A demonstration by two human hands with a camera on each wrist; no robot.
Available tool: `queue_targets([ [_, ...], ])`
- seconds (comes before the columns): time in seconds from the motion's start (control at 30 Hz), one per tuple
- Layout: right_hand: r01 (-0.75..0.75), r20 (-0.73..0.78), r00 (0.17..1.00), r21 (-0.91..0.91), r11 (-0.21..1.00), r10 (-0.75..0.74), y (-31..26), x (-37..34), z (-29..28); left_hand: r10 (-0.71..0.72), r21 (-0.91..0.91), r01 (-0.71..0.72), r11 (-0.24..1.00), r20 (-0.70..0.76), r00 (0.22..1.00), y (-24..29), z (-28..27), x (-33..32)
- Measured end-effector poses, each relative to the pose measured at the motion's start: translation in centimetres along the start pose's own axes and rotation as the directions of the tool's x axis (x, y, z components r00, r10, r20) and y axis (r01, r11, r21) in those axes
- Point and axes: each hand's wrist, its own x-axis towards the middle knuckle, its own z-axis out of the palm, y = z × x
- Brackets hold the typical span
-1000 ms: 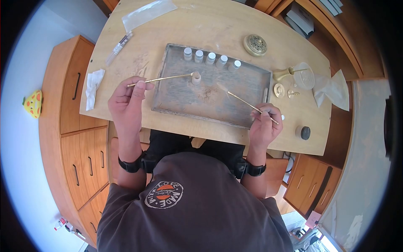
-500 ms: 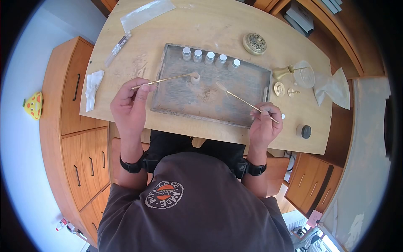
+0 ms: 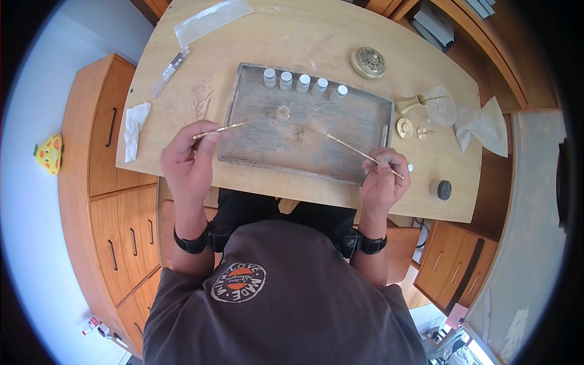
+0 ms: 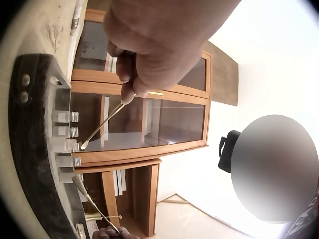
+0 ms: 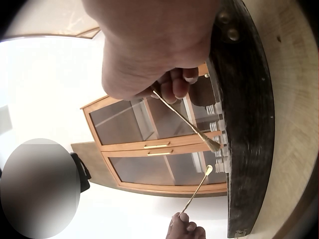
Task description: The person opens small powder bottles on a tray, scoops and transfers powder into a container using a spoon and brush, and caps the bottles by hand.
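Observation:
My left hand (image 3: 188,161) pinches the thin handle of a small golden spoon (image 3: 222,129) between thumb and fingers, over the left side of the tray. The spoon's front end is a faint blur near a small open glass vial (image 3: 283,114); its narrow bowl (image 4: 84,145) is clearer in the left wrist view. My right hand (image 3: 386,179) holds a slim brush (image 3: 353,148) with a golden handle, its bristles (image 5: 213,145) pointing inward over the tray. Brown powder (image 3: 299,136) lies scattered on the tray floor below the vial. Both hands are near the tray's front edge.
Several white-capped vials (image 3: 303,83) line the back of the dark wooden tray (image 3: 292,168). Right of it are a brass vase (image 3: 409,105), small brass pieces (image 3: 404,128) and a dark-lidded jar (image 3: 443,190). A pierced brass burner (image 3: 368,62) stands behind; a tissue (image 3: 136,129) lies left.
The spoon's front end, seen at the vial's mouth before, is now a blur. My left hand has shifted slightly right. My right hand stays in place with the brush.

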Motion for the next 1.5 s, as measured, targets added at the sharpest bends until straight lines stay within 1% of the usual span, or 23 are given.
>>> queue_targets([
  [0.03,0.014,0.033,0.999,0.017,1.000,-0.015,0.0,0.0,-0.1,0.000,0.000,0.000,1.000,0.001,1.000,-0.1,-0.1,-0.1],
  [0.07,0.014,0.032,0.999,0.017,1.000,-0.015,0.0,0.0,-0.1,-0.016,0.016,0.016,1.000,0.032,0.999,-0.2,-0.1,-0.3],
  [0.13,0.012,0.095,0.995,0.128,0.992,-0.024,0.0,0.0,-0.1,-0.034,0.031,0.032,0.999,0.066,0.997,-0.6,0.0,-0.4],
  [0.17,0.012,0.093,0.995,0.127,0.992,-0.024,-0.2,0.0,-0.2,-0.036,0.047,0.031,0.998,0.089,0.995,-0.8,0.0,-0.5],
  [0.23,-0.104,0.118,0.988,0.023,0.994,0.100,-0.6,0.0,-0.3,-0.037,0.063,0.030,0.998,0.112,0.993,-1.1,0.1,-0.6],
  [0.27,-0.104,0.117,0.988,0.023,0.994,0.100,-0.6,0.0,-0.3,-0.038,0.067,0.032,0.997,0.091,0.995,-1.3,0.2,-0.6],
  [0.33,-0.137,0.107,0.983,-0.099,0.986,0.148,-0.6,0.0,-0.2,-0.038,0.070,0.033,0.997,0.069,0.997,-1.3,0.4,-0.6],
  [0.43,-0.133,0.122,0.982,-0.080,0.988,0.142,-0.5,0.0,-0.3,-0.037,0.099,0.031,0.995,0.060,0.998,-1.1,0.3,-0.6],
  [0.5,-0.115,0.118,0.985,-0.089,0.989,0.125,-0.5,0.0,-0.1,-0.092,0.095,0.088,0.992,0.043,0.995,-1.0,0.1,-0.7],
  [0.63,-0.086,0.119,0.988,-0.106,0.991,0.099,-0.3,0.0,-0.2,-0.083,0.102,0.079,0.992,0.040,0.996,-1.5,0.1,-0.7],
  [0.7,-0.096,0.111,0.988,-0.134,0.986,0.111,-0.4,0.0,-0.1,-0.086,0.143,0.075,0.987,0.075,0.993,-1.6,0.1,-0.7],
  [0.73,-0.105,0.102,0.987,-0.163,0.981,0.123,-0.5,0.0,0.0,-0.086,0.142,0.075,0.987,0.076,0.993,-1.6,0.2,-0.7],
  [0.93,-0.089,0.128,0.985,-0.195,0.977,0.115,-0.5,-0.1,0.0,-0.088,0.118,0.076,0.990,0.103,0.991,-1.4,1.2,-0.8],
  [1.03,-0.090,0.129,0.985,-0.201,0.975,0.117,-0.6,-0.1,0.1,-0.121,0.095,0.111,0.989,0.102,0.987,-1.5,1.5,-1.0],
  [1.1,-0.098,0.124,0.984,-0.196,0.976,0.124,-0.6,-0.1,0.1,-0.132,0.100,0.120,0.988,0.130,0.983,-1.5,1.6,-1.0],
  [1.43,-0.092,0.140,0.983,-0.173,0.981,0.117,-0.6,0.0,0.1,-0.152,0.083,0.141,0.986,0.135,0.979,-1.6,1.9,-1.1],
  [1.5,-0.101,0.126,0.985,-0.147,0.984,0.120,-0.4,-0.1,-0.1,-0.182,0.082,0.173,0.981,0.128,0.975,-1.6,1.9,-1.1],
])
